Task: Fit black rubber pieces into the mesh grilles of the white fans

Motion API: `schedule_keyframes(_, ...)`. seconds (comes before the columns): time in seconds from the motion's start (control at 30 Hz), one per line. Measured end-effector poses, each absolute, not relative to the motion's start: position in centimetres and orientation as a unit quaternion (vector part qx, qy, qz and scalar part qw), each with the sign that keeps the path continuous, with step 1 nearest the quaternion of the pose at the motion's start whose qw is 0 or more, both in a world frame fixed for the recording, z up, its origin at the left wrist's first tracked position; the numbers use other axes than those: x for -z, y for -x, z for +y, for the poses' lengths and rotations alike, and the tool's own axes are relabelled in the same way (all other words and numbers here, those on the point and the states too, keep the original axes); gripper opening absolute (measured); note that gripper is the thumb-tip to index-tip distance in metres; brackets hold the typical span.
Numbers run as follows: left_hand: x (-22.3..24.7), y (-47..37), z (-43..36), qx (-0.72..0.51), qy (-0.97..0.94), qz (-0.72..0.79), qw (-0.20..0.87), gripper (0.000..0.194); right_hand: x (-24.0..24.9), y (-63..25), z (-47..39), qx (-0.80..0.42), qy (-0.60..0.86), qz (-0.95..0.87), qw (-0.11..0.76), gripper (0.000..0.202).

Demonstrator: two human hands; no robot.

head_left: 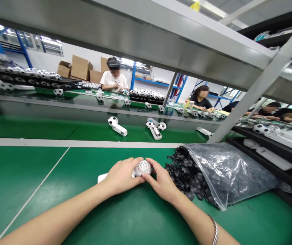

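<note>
Your left hand (122, 175) is clamped on the white piece, its thumb and fingers against the left of the patterned ball (143, 167). Your right hand (162, 180) has its fingers and thumb curled on the ball's right side, so the ball sits gripped between both hands. The piece is just above or on the green bench (76, 207), in front of you; you cannot tell which. The end of a white handle (102, 178) sticks out left of your left hand; it seems joined to the ball, but your hand hides the part between.

Just right of your right hand, black pieces (183, 170) spill from the mouth of a clear bag (231, 170) lying on its side. You wear a bracelet (214, 229) on your right arm. Beyond the pale strip (59, 142), a football-headed piece (117, 127) lies near your centre line. At far right, black trays (286, 154) hold similar pieces. Across from you sits a person in white (113, 80).
</note>
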State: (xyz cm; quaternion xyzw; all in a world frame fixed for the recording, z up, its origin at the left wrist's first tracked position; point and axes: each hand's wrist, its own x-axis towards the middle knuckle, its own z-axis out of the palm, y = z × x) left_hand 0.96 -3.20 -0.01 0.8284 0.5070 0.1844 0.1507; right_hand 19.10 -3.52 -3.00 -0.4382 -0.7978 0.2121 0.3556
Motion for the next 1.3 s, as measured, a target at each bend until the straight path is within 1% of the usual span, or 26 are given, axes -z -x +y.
schedule_keyframes(0.1, -0.1, -1.0, -2.9, -0.187, -0.815, 0.519, 0.179, 0.052, 3.1, -18.8, -3.5, -0.217, 0.438, -0.804, 0.338, 0.044)
schedule_keyframes(0.23, -0.2, -1.1, -2.8, -0.184, -0.803, 0.532, 0.195, 0.053, 2.8, -18.5, -3.3, -0.210, 0.439, -0.800, 0.352, 0.041)
schedule_keyframes(0.33, -0.3, -1.1, -2.8, -0.189, -0.804, 0.529, 0.194, 0.052, 2.7, -19.0, -2.9, -0.249, 0.427, -0.792, 0.360, 0.040)
schedule_keyframes(0.43, -0.3, -1.1, -2.9, -0.187, -0.804, 0.531, 0.192, 0.050, 2.7, -19.7, -2.6, -0.310, 0.394, -0.791, 0.350, 0.047)
schedule_keyframes(0.53, -0.3, -1.1, -2.9, -0.180, -0.805, 0.533, 0.187, 0.051, 2.9, -20.1, -2.4, -0.334, 0.383, -0.790, 0.344, 0.052)
schedule_keyframes(0.7, -0.5, -1.0, -2.9, -0.173, -0.804, 0.534, 0.196, 0.050, 3.0, -20.0, -2.5, -0.342, 0.396, -0.776, 0.352, 0.051)
schedule_keyframes(0.9, -0.5, -1.0, -2.9, -0.167, -0.800, 0.538, 0.208, 0.054, 3.0, -19.6, -2.6, -0.385, 0.404, -0.740, 0.374, 0.050)
schedule_keyframes(1.1, -0.6, -0.9, -2.8, -0.166, -0.796, 0.540, 0.216, 0.052, 3.0, -19.6, -2.4, -0.445, 0.389, -0.712, 0.379, 0.045)
schedule_keyframes(1.17, -0.6, -0.9, -2.8, -0.167, -0.795, 0.541, 0.220, 0.053, 2.9, -19.6, -2.4, -0.427, 0.393, -0.720, 0.380, 0.044)
schedule_keyframes(1.3, -0.5, -1.0, -2.8, -0.173, -0.794, 0.538, 0.223, 0.053, 2.7, -19.6, -2.8, -0.325, 0.400, -0.772, 0.372, 0.043)
